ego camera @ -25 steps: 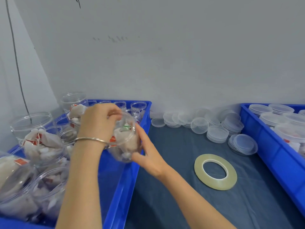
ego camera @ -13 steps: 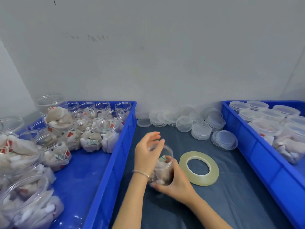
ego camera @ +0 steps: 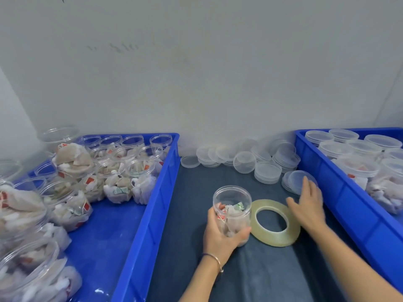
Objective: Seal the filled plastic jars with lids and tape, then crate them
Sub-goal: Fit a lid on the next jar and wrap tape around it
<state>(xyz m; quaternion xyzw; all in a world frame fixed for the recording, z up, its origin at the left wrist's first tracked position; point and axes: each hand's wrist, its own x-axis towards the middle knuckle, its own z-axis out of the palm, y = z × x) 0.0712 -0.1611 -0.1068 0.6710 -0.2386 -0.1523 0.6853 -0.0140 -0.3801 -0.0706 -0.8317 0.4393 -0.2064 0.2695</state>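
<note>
The filled jar (ego camera: 232, 211) stands upright and lidless on the dark mat (ego camera: 250, 275) between two blue crates, just left of the tape roll (ego camera: 275, 222). The left hand (ego camera: 220, 234) grips it; the right hand (ego camera: 307, 205), fingers straight, touches a clear lid (ego camera: 294, 179) farther right.

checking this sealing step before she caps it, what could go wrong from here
1. The right hand reaches flat onto a stack of clear lids; thin lids may stick together, so two could lift at once.
2. The open jar, gripped only by the left hand, stands against the tape roll; a nudge might tip it and spill the sachets.
3. Contents sit near the rim, so a lid may not seat fully.
</note>
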